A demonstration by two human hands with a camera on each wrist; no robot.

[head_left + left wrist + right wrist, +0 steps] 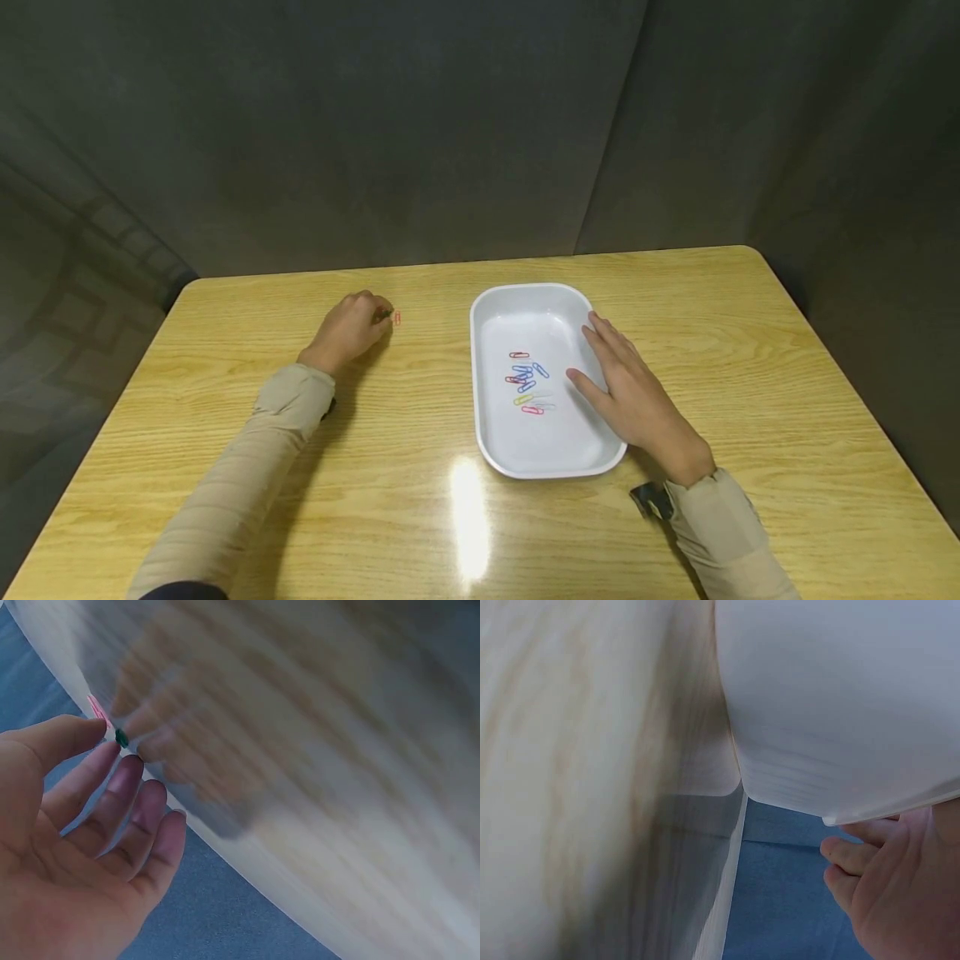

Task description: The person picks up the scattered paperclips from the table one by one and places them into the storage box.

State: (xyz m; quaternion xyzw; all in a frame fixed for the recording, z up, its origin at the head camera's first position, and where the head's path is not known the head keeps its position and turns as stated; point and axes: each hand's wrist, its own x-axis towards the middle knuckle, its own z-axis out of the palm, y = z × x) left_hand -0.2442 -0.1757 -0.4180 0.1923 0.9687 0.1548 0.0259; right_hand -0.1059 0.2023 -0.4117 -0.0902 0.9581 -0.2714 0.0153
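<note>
At the left of the table in the head view, my left hand pinches a green paper clip between thumb and index fingertips. Close beside those fingertips lies a pinkish-red paper clip on the table. A white tray stands right of the middle, with several red, blue, yellow and pink paper clips spread on its floor. My right hand rests at the tray's right rim, fingers extended, the thumb over the inside. From the right wrist view, its fingers are at the outer edge of the rim.
The wood-grained table ends at a back edge before a dark grey curtain. Glare shines on the surface in front of the tray. A dark strap sits at the right wrist.
</note>
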